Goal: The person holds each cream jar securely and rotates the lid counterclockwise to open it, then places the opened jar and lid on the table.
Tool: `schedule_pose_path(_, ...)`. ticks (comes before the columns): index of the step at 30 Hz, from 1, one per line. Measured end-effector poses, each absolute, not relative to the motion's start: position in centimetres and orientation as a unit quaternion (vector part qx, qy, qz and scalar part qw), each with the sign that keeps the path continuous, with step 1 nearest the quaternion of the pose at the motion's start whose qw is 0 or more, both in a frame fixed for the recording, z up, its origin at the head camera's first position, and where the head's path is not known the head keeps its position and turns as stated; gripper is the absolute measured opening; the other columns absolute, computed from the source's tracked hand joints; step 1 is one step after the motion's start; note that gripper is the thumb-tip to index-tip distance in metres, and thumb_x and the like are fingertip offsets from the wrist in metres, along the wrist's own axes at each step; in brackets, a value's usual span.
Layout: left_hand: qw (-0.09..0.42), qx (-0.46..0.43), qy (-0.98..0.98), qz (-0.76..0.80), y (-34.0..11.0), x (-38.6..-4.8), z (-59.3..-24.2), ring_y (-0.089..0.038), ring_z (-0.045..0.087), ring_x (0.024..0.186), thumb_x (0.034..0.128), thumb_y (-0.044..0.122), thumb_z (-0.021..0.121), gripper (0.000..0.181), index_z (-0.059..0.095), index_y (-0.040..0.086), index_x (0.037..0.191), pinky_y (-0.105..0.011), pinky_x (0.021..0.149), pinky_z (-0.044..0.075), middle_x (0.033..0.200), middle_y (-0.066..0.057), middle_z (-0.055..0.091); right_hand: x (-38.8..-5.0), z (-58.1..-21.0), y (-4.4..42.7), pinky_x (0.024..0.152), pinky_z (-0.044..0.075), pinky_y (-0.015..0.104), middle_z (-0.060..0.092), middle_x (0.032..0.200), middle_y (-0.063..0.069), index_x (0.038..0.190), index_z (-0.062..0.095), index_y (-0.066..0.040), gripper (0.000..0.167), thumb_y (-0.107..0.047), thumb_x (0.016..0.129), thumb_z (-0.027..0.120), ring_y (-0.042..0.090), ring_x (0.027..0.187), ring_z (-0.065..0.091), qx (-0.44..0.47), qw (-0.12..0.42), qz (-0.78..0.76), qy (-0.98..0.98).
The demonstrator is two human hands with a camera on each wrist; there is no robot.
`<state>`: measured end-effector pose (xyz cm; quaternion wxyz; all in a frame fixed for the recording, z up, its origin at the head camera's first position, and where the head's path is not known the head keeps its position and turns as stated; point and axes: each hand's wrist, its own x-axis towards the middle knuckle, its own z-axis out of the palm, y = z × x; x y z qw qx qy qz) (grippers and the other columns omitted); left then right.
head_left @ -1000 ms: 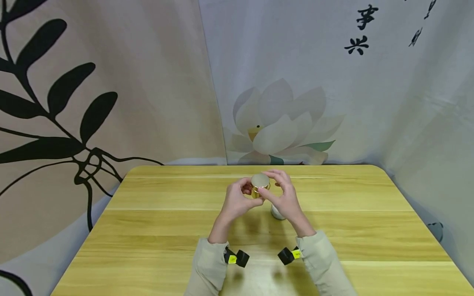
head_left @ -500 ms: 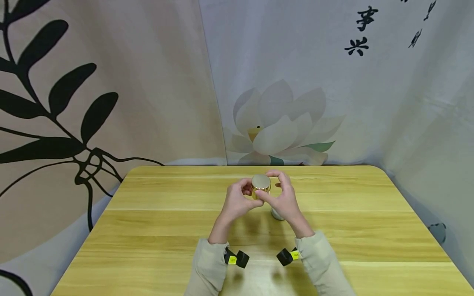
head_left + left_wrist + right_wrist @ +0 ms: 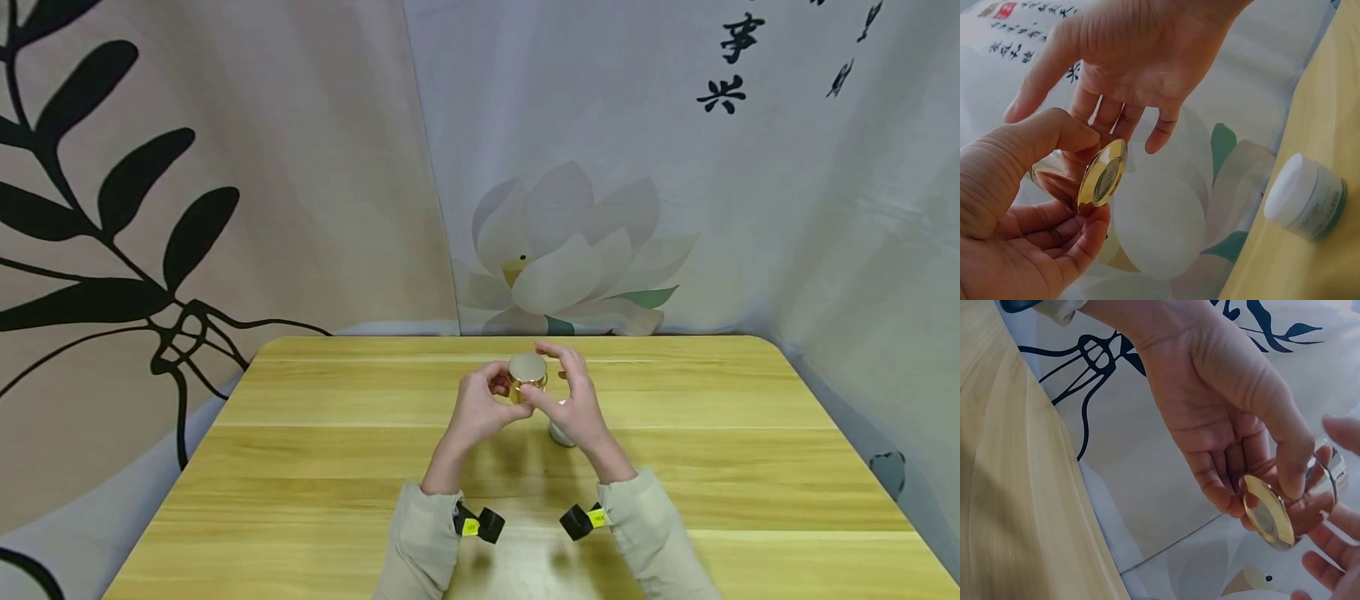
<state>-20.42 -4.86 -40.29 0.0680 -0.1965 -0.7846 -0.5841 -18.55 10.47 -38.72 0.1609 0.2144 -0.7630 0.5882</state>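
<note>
**Cloth backdrop (image 3: 315, 167), gold jar (image 3: 528, 368) held up before it**

Dark leaf branch (image 3: 138, 179) printed on the left of the cloth, pale lotus (image 3: 570, 258) near the middle. Wood-grain surface (image 3: 337, 450) in front. Watching from my end: one person, pale sleeves (image 3: 423, 537), a black wrist camera (image 3: 491, 525) at each cuff.

The jar is raised off the surface, toward its far side. Left grip (image 3: 482, 404) has it: thumb on one side, curled fingers on the other, clamped near the base. Right grip (image 3: 576, 408) is apart, thumb and fingers spread loosely about the upper part. In the head view that thumb overlaps the rim; the wrist views suggest a gap. I cannot confirm contact.

The relation that counts, as I judge it: the jar's axis runs roughly upright, flat pale top facing the head camera, gold underside showing to the left wrist view. It lies just to the left of the right fingers, within their span, so a right-hand approach would be short and sideways. Left hand is the nearer, being on it.

White jar (image 3: 1310, 197), green at its foot, stands upright on the surface, lower and apart; the right hand partly covers it from above.
</note>
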Motion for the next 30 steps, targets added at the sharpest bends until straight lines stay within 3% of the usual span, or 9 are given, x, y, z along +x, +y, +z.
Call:
schedule_pose_path(4, 0.066, -0.196, -0.785, -0.584, -4.9, -20.3, -40.3, -0.030, 0.053, 0.075, 0.0653, 0.000, 0.077, 0.038, 0.064, -0.004, 0.101, -0.026, 0.066, 0.046, 0.081, -0.007, 0.058, -19.6, -40.2, 10.7, 0.090, 0.028, 0.052, 0.049, 0.123, 0.018, 0.120, 0.052, -0.001, 0.049, -0.002, 0.076, 0.073, 0.030, 0.115, 0.039, 0.180, 0.154, 0.592, -0.770)
schedule_pose_path(7, 0.063, -0.196, -0.787, -0.581, -4.9, -20.3, -40.3, -0.023, 0.051, 0.073, 0.0661, 0.002, 0.077, 0.038, 0.064, -0.003, 0.101, -0.027, 0.064, 0.046, 0.080, -0.007, 0.057, -19.9, -40.5, 10.7, 0.088, 0.031, 0.048, 0.052, 0.120, 0.013, 0.115, 0.058, -0.003, 0.045, -0.007, 0.074, 0.077, 0.026, 0.111, 0.041, 0.177, 0.165, 0.585, -0.774)
schedule_pose_path(12, 0.064, -0.188, -0.786, -0.585, -5.0, -20.3, -40.5, -0.023, 0.050, 0.072, 0.0665, 0.003, 0.078, 0.038, 0.065, -0.003, 0.101, -0.025, 0.063, 0.044, 0.079, -0.008, 0.057, -20.0, -40.5, 10.9, 0.086, 0.030, 0.042, 0.052, 0.123, 0.012, 0.119, 0.062, -0.005, 0.041, -0.008, 0.080, 0.072, 0.023, 0.113, 0.039, 0.191, 0.158, 0.576, -0.779)
schedule_pose_path(16, 0.062, -0.185, -0.786, -0.587, -5.0, -20.4, -40.5, -0.022, 0.051, 0.072, 0.0663, 0.002, 0.079, 0.041, 0.065, -0.004, 0.104, -0.023, 0.062, 0.043, 0.081, -0.011, 0.059, -19.9, -40.5, 10.9, 0.086, 0.030, 0.044, 0.048, 0.126, 0.020, 0.127, 0.055, 0.001, 0.044, 0.000, 0.084, 0.063, 0.029, 0.114, 0.036, 0.216, 0.145, 0.577, -0.774)
schedule_pose_path(20, 0.056, -0.185, -0.787, -0.586, -4.9, -20.0, -39.6, -0.028, 0.052, 0.074, 0.0665, -0.003, 0.076, 0.040, 0.063, -0.009, 0.103, -0.025, 0.065, 0.045, 0.083, -0.018, 0.059, -19.0, -39.2, 10.5, 0.085, 0.029, 0.049, 0.045, 0.127, 0.030, 0.132, 0.045, 0.009, 0.053, 0.005, 0.081, 0.060, 0.039, 0.116, 0.035, 0.221, 0.146, 0.586, -0.766)
schedule_pose_path(24, 0.051, -0.184, -0.788, -0.586, -4.9, -18.7, -37.3, -0.038, 0.053, 0.078, 0.0668, -0.007, 0.073, 0.037, 0.061, -0.012, 0.102, -0.028, 0.068, 0.046, 0.084, -0.021, 0.059, -17.8, -37.6, 10.1, 0.090, 0.026, 0.056, 0.045, 0.124, 0.030, 0.123, 0.044, 0.011, 0.051, 0.003, 0.078, 0.066, 0.042, 0.117, 0.035, 0.180, 0.134, 0.599, -0.768)
schedule_pose_path(26, 0.053, -0.186, -0.785, -0.588, -4.9, -18.1, -36.5, -0.040, 0.053, 0.079, 0.0665, -0.008, 0.073, 0.037, 0.061, -0.013, 0.101, -0.035, 0.070, 0.048, 0.084, -0.019, 0.059, -17.7, -37.4, 10.0, 0.091, 0.025, 0.058, 0.045, 0.122, 0.029, 0.117, 0.046, 0.011, 0.048, 0.004, 0.076, 0.069, 0.043, 0.116, 0.036, 0.166, 0.133, 0.601, -0.771)
schedule_pose_path(30, 0.050, -0.187, -0.785, -0.588, -4.9, -18.0, -36.4, -0.041, 0.053, 0.079, 0.0667, -0.008, 0.073, 0.037, 0.061, -0.013, 0.101, -0.040, 0.071, 0.049, 0.083, -0.018, 0.058, -17.7, -37.4, 10.0, 0.088, 0.029, 0.048, 0.048, 0.119, 0.028, 0.111, 0.051, 0.011, 0.043, 0.005, 0.074, 0.073, 0.040, 0.112, 0.039, 0.164, 0.147, 0.584, -0.782)
